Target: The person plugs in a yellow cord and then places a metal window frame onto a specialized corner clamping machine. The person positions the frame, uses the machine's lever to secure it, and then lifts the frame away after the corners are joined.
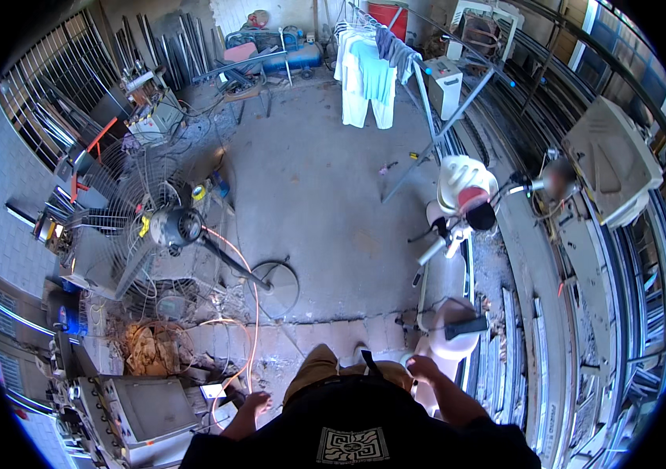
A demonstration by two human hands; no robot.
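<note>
My left hand (257, 402) hangs low beside my body, with its fingers loosely bent and nothing visible in them. An orange hose (253, 344) runs along the floor close to it. My right hand (424, 369) is at my right side, fingers loosely bent and seemingly holding nothing. Nearest to that hand is the rear of a pale scooter (458, 332), parked along my right; I cannot tell whether they touch. Its handlebar end carries a white and red cover-like piece (466, 187). Ahead on the left stands a big pedestal fan (177, 227) on a round base (274, 288).
Clothes (368, 74) hang on a blue-legged drying rack (442, 129) at the back. Long metal profiles (544, 336) lie along the right. A blue compressor (302, 56) stands by the far wall. A grey machine (149, 406) and debris (153, 348) fill the near left.
</note>
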